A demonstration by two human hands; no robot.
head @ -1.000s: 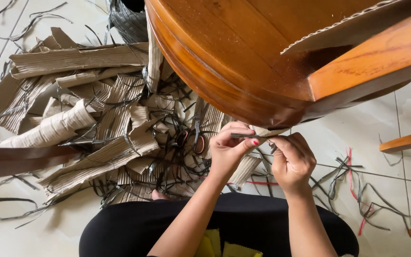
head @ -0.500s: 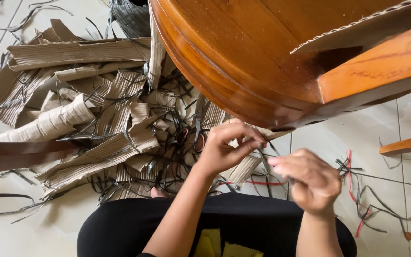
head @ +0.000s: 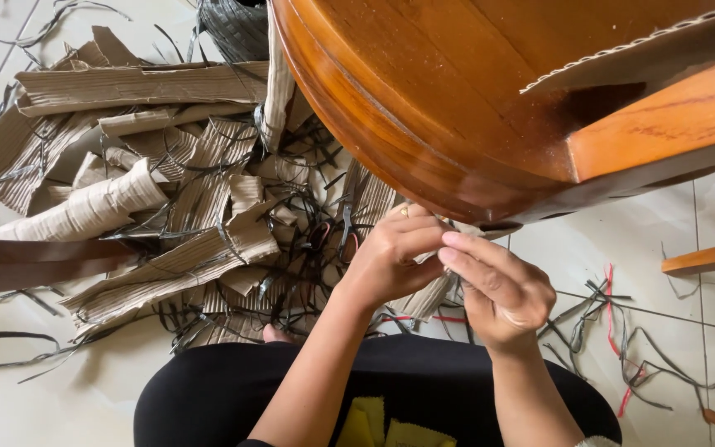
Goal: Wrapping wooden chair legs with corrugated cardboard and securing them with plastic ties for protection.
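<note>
My left hand (head: 391, 261) and my right hand (head: 498, 285) meet just under the rim of a large round varnished wooden piece (head: 424, 108). The fingertips of both pinch a thin pale strip (head: 429, 258) between them, close to the wood's lower edge. A ring shows on a finger of my left hand. A piece of corrugated cardboard (head: 430, 300) lies on the floor right beneath the hands. My legs in black cloth (head: 233, 389) fill the bottom of the view.
Torn corrugated cardboard (head: 151, 190) and black strap offcuts (head: 291, 281) are heaped on the tiled floor at left, with a scissors-like tool (head: 343, 232) among them. A dark woven basket (head: 237, 29) stands at the top. Wooden bars (head: 709, 257) and red-and-grey strands (head: 614, 323) lie at right.
My right hand, which had drawn away to the lower right half a second ago, has come back up to my left hand. The left hand has stayed under the wooden rim.
</note>
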